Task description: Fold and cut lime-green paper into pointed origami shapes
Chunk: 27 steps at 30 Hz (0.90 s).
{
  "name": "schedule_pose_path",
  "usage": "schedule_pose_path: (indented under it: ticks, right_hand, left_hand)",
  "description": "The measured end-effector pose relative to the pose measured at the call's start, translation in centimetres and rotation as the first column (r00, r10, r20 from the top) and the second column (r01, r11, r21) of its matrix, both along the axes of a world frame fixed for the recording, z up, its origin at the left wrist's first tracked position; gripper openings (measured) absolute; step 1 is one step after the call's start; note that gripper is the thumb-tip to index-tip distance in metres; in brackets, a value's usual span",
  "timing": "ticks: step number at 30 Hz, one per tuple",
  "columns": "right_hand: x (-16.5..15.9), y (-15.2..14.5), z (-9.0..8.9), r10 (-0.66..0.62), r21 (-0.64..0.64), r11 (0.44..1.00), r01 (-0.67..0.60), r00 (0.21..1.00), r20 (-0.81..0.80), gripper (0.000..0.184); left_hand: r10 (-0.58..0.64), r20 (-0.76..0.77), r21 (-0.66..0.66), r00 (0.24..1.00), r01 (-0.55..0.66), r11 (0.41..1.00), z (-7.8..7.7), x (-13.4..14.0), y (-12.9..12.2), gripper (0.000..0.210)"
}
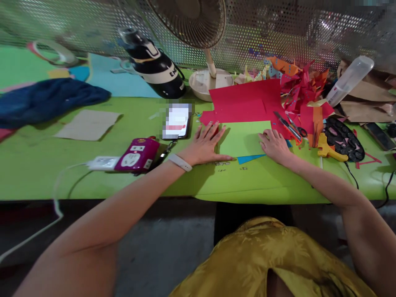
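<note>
My left hand [208, 145] lies with fingers spread, its fingertips at the left edge of a light green sheet of paper [243, 138]. On the right part of that sheet rests my right hand [274, 144], fingers loosely bent and touching the paper. A narrow blue paper triangle [251, 159] shows at the sheet's near edge, between the hands. Tiny pale bits [222, 165] are scattered by my left thumb. Red paper [244, 101] lies just behind the green sheet. Right of my right hand are a utility knife [288, 127] and scissors [299, 128].
A phone [179, 120] and purple power bank [137, 154] with a cable lie left. Behind stand a black bottle [159, 72] and a fan [210, 78]. Rightward are coloured scraps [305, 84], a yellow glue gun [332, 150] and a clear bottle [349, 80].
</note>
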State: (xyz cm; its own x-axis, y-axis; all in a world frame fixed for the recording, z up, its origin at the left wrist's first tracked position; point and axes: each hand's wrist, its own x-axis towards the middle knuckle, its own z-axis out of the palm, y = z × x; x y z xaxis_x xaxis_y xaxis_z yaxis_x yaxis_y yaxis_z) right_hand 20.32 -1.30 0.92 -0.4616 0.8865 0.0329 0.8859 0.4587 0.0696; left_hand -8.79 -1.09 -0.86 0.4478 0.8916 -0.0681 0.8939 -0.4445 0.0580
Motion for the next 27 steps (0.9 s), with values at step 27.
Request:
schedule_pose_path:
  ticks: [27]
  right_hand:
    - [-0.8,1.7,3.8,-0.086,-0.411,0.912,-0.009,0.973,-0.212,0.026]
  left_hand:
    - [-0.395,0.073,-0.04,0.916,0.399,0.916,0.2,6.4,-2.2,0.111]
